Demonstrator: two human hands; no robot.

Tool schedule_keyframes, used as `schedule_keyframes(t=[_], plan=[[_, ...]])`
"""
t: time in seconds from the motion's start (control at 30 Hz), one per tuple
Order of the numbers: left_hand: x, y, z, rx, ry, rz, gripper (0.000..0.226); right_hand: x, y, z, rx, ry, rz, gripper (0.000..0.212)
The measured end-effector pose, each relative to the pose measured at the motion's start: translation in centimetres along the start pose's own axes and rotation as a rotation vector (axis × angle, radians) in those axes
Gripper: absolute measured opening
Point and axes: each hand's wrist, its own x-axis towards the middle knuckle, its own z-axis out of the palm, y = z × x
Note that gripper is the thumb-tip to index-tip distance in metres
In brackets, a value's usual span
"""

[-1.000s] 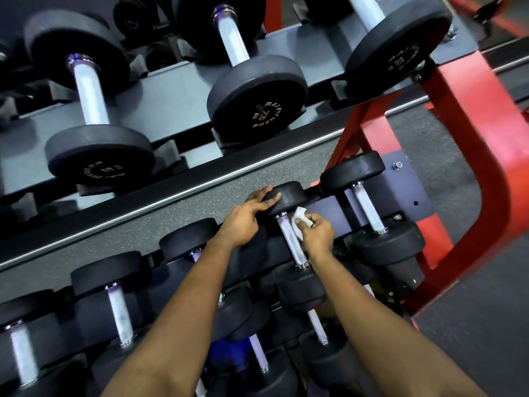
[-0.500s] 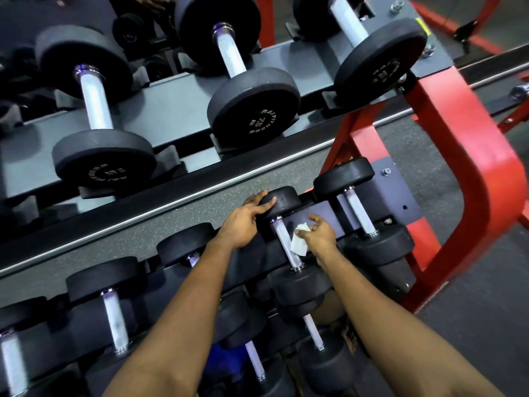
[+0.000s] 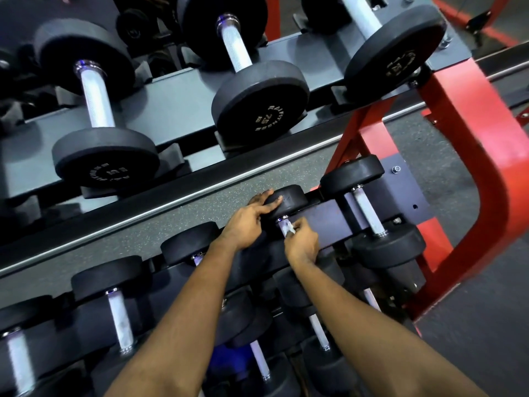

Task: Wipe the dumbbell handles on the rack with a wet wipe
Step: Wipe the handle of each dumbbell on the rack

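Shifted in from alongside, the right hand (image 3: 302,245) now clamps a white wet wipe (image 3: 290,230) round the silver handle (image 3: 282,224) of a black rubber dumbbell (image 3: 289,200) on the middle shelf of the red-framed rack (image 3: 486,144), while the left hand (image 3: 249,222) rests flat-fingered on its head.

Both bare forearms reach in from the bottom edge of the view and draw closer together toward the middle. The left hand (image 3: 244,223) lies palm down with a straight wrist. Its fingers (image 3: 266,208) are stretched out and rest on the round end of a dumbbell (image 3: 290,197). The right hand (image 3: 303,243) sits just beside the left, a little lower. Its fingers are curled inward and pinch a white wipe (image 3: 290,229) close under that same end.
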Motion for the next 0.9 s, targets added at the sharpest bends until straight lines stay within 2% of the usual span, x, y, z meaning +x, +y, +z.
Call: schedule_keyframes(t=[0.1, 0.27, 0.37, 0.5, 0.67, 0.77, 0.9], plan=[[0.0, -0.3, 0.1, -0.001, 0.004, 0.009, 0.085, -0.9, 0.1, 0.2, -0.099, 0.018, 0.004, 0.02], [0.1, -0.4, 0.3, -0.008, 0.012, 0.022, 0.084, -0.4, -1.0, 0.4, -0.093, -0.044, -0.138, 0.019], [0.1, -0.4, 0.3, -0.017, 0.013, 0.029, 0.085, -1.0, 0.2, -0.2, -0.207, -0.086, -0.109, 0.028], [0.0, -0.4, 0.2, -0.006, 0.016, 0.032, 0.084, -1.9, 1.2, -0.9, -0.382, -0.133, -0.084, 0.028], [0.1, -0.5, 0.3, -0.021, 0.017, 0.048, 0.085, -1.3, -0.3, -0.6, -0.241, -0.226, -0.273, 0.047], [0.1, -0.5, 0.3, -0.014, 0.016, 0.05, 0.083, -1.7, 0.7, -0.8, -0.43, -0.315, -0.347, 0.066], [0.1, -0.6, 0.4, 0.004, 0.021, 0.042, 0.083, -3.8, 2.5, -1.2, -0.711, -0.38, -0.254, 0.064]])
